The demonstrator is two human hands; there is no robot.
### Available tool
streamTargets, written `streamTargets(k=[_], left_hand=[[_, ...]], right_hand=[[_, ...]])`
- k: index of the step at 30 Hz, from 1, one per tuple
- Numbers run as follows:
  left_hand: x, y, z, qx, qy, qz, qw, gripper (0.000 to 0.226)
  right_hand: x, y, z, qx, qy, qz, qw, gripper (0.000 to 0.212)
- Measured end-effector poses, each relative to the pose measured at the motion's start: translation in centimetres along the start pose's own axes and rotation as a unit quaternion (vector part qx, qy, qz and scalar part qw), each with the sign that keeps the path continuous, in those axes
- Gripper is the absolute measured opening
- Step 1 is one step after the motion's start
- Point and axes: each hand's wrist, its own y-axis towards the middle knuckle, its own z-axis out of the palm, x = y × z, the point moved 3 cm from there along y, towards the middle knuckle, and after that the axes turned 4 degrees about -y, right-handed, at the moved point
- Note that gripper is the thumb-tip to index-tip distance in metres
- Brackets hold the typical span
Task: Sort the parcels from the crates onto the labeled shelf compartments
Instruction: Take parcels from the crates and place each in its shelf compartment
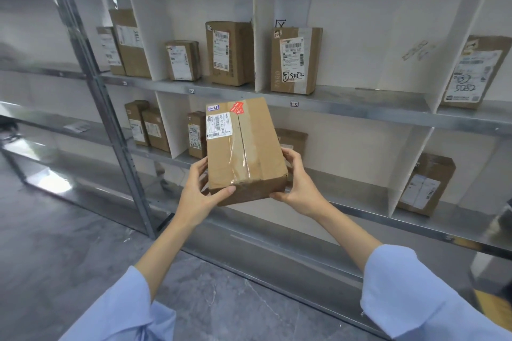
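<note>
Item: taped cardboard parcel [245,147], centre of frame, being held up before the shelf [360,104]; left hand [198,196] and right hand [297,188] are gripping its near corners, fingers closed on the cardboard. Step in hand: reading its handwritten tag [213,108], apparently "1-4". Next: finding the matching compartment; the shelf-edge label [294,104] beside it is reading "1-3"
</note>
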Motion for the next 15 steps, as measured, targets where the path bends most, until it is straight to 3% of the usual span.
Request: streamTargets(k=[9, 15], left_hand=[[1.3, 1.2, -5.2, 0.011, 0.042, -0.016, 0.999, 0.103], [1.7, 2.4, -5.7, 0.032, 0.107, 0.007, 0.994, 0.115]], right_hand=[[1.6, 2.6, 4.5, 0.04, 0.035, 0.023, 0.998, 0.112], [1.8, 2.9, 5.3, 0.018, 0.032, 0.031, 0.999, 0.098]])
